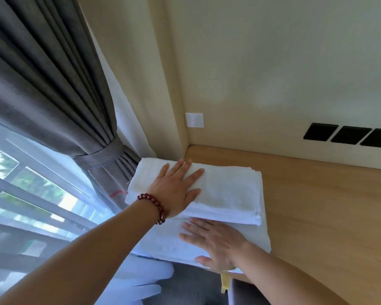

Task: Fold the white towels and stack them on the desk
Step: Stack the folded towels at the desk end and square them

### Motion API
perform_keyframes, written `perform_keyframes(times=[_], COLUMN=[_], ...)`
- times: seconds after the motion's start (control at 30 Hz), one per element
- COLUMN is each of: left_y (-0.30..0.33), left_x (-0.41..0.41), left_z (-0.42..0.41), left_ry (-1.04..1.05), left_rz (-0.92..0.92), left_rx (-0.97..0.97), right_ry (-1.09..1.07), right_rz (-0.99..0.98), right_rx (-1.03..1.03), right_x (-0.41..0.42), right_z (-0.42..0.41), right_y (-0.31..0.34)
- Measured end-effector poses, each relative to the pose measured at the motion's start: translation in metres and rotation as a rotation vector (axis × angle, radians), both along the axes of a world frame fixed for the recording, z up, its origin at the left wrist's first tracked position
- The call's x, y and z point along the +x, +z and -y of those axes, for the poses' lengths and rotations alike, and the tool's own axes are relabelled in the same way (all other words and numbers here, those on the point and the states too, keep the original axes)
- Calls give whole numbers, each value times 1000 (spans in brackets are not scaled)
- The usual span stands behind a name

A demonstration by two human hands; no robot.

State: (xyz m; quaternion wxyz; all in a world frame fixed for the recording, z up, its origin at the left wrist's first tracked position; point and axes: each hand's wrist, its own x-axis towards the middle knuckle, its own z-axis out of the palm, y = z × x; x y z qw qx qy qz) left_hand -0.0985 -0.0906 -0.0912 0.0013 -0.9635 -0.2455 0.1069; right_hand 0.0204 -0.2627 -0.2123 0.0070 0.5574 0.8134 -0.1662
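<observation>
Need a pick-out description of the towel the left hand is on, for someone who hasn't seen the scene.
Find the wooden desk in the wall corner beside the grey curtain. White towels are stacked at its left end; the target is the top folded towel, under the left hand with the bead bracelet. It is narrower than the towel below, where the right hand rests.

We see a light wooden tabletop [317,205] set into the wall corner. At its left end, reaching from the back corner to the front edge, lies a large folded white towel [207,245], and a smaller folded white towel [229,190] is stacked on that one.
</observation>
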Motion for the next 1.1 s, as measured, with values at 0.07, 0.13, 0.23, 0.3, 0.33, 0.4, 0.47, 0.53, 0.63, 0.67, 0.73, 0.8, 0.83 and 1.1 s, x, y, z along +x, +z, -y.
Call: perform_keyframes(times=[0.07,0.13,0.23,0.3,0.33,0.4,0.47,0.53,0.63,0.67,0.73,0.8,0.83,1.1], left_y=[-7,-12,-15,-17,-18,-22,-29,-33,-36,-37,-38,-39,-39,-20], left_x=[5,6,11,13,13,9,2,-1,3,4,5,5,4,6], left_z=[-4,-7,-13,-14,-13,-8,-3,-3,-4,-3,-1,1,3,-1], left_ry=[7,23,38,32,29,19,13,15,1,-3,-1,11,17,48], left_rz=[-20,-24,-6,3,9,21,39,64,83,80,74,60,50,-46], left_rx=[7,4,-17,-13,-11,-1,27,37,43,42,45,49,46,-33], right_ry=[52,78,97,85,73,53,47,41,42,47,49,38,35,-79], right_rz=[3,30,51,46,35,18,22,0,-35,-38,-31,-26,-19,-39], right_rx=[-1,-16,44,77,94,134,185,198,194,194,206,198,179,86], right_x=[4,7,8,7,6,6,5,2,1,1,0,-2,-3,-11], right_z=[-7,-12,-14,-10,-7,-2,-2,-4,-2,-1,-1,-1,-1,13], right_y=[-4,-8,-15,-24,-31,-44,-55,-64,-72,-74,-76,-77,-76,-33])
